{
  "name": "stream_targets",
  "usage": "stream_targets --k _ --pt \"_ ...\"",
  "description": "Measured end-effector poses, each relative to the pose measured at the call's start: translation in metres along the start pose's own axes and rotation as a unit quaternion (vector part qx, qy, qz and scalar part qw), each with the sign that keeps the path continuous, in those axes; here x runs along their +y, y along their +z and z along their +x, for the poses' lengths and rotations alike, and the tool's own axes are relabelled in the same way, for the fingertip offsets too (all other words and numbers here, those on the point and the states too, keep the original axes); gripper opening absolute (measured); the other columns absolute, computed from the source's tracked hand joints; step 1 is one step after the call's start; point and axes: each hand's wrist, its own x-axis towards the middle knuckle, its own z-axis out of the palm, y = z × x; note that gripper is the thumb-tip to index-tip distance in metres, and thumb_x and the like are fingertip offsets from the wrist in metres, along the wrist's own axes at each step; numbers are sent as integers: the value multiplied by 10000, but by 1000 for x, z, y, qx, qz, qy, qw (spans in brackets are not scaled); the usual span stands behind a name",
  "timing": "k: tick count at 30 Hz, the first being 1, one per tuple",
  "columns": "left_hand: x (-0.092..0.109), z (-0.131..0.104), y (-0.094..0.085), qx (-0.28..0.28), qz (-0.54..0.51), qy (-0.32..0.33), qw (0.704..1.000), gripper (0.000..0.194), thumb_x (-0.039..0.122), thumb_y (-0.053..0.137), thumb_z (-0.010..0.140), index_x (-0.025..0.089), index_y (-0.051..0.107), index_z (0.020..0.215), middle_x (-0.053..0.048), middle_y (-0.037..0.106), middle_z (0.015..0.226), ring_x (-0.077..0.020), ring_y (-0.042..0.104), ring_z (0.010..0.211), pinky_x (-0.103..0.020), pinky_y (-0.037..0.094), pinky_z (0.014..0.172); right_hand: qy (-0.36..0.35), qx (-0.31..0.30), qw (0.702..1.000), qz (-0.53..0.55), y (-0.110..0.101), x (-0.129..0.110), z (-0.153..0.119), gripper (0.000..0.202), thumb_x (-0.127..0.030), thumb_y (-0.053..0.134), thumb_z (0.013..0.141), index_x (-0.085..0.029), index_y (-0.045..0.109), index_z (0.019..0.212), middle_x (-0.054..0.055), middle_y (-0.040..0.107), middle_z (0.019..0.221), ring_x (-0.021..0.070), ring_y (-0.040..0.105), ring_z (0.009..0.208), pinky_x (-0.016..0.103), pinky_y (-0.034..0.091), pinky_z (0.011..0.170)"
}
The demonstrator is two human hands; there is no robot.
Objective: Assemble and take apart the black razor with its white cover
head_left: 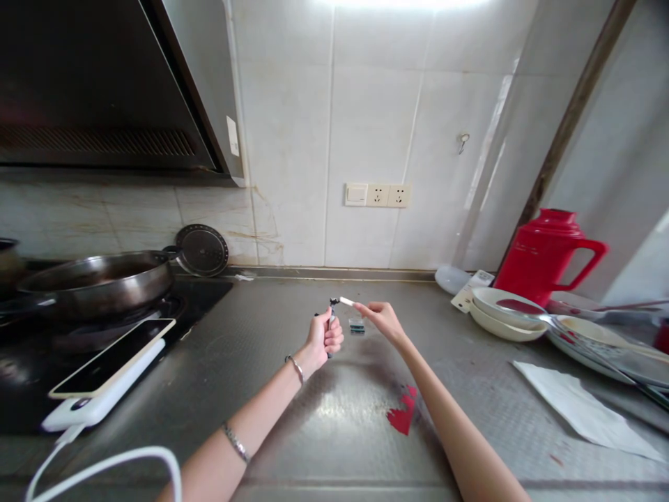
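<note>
My left hand (325,336) is closed in a fist around the upright handle of what looks like a razor (333,307), with a small dark head above the thumb. Between the fingertips of my right hand (382,319) is a short white stick (346,301). It points left, its tip close to the razor's head; whether they touch I cannot tell. Just behind and between the hands, a small clear case with dark and teal strips (357,325) lies on the steel counter (293,300).
At left, a steel pan (104,282) sits on the stove beside a phone (115,357) and a white power bank (104,394) with a cable. To the right are a red thermos (546,254), bowls (504,314) and a napkin (580,408). A red patch (402,415) marks the counter.
</note>
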Motion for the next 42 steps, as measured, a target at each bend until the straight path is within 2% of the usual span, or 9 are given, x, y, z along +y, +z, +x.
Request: stream_targets --k 4,8,12,19,23,30,36,39,42 --pt "-4 1 0 10 10 -16 1000 501 508 372 858 170 315 493 88 151 383 -31 84 319 -160 12 321 -15 1 1000 24 5 -7 -2 527 -627 511 712 -136 589 536 -46 364 467 79 322 488 209 224 466" --pt "-3 -1 1 -34 -4 4 999 492 502 381 857 169 319 501 88 147 395 -32 84 328 -157 25 318 -17 14 999 30 5 -7 -2 541 -645 510 699 -137 603 539 -41 387 464 82 338 485 210 240 470" --pt "6 -5 2 -72 -15 40 996 483 509 423 840 166 329 513 87 149 411 -33 88 339 -152 42 313 19 54 998 19 -6 9 5 587 -684 481 680 -135 669 589 -34 400 440 93 371 474 216 260 473" --pt "11 -1 -5 -58 -24 52 997 482 521 443 828 169 321 523 88 147 424 -33 97 337 -153 40 313 42 67 989 124 -5 21 16 643 -675 431 708 -125 676 933 -37 416 527 90 399 487 214 399 479" --pt "11 1 -7 -59 -25 53 997 480 524 450 824 169 321 528 90 143 428 -32 104 332 -158 32 318 46 72 986 143 0 20 15 563 -637 462 710 -141 649 900 -41 439 521 88 427 457 225 457 453" --pt "8 1 -8 -45 -31 50 997 467 518 461 822 166 332 542 90 152 426 -29 114 335 -152 45 323 103 10 991 82 6 9 5 427 -527 491 756 -130 631 689 47 623 530 104 514 382 210 423 404" --pt "5 2 -10 -57 -32 40 997 453 508 457 827 167 342 552 90 161 422 -31 113 338 -150 44 324 60 -14 988 -145 22 -4 -8 398 -344 481 761 -161 543 413 52 568 399 115 526 417 195 356 457" --pt "4 3 -11 -57 -31 35 997 451 501 448 834 167 344 550 89 171 417 -31 110 337 -153 40 323 58 -44 968 -239 35 -7 -14 314 -281 492 731 -153 592 463 88 633 508 134 564 486 210 333 475" --pt "3 3 -11 -51 -28 34 998 457 501 447 835 165 345 543 87 183 411 -30 110 335 -154 43 319 73 -66 947 -305 46 -7 -20 233 -285 507 712 -150 669 612 131 689 689 179 622 608 224 348 505"
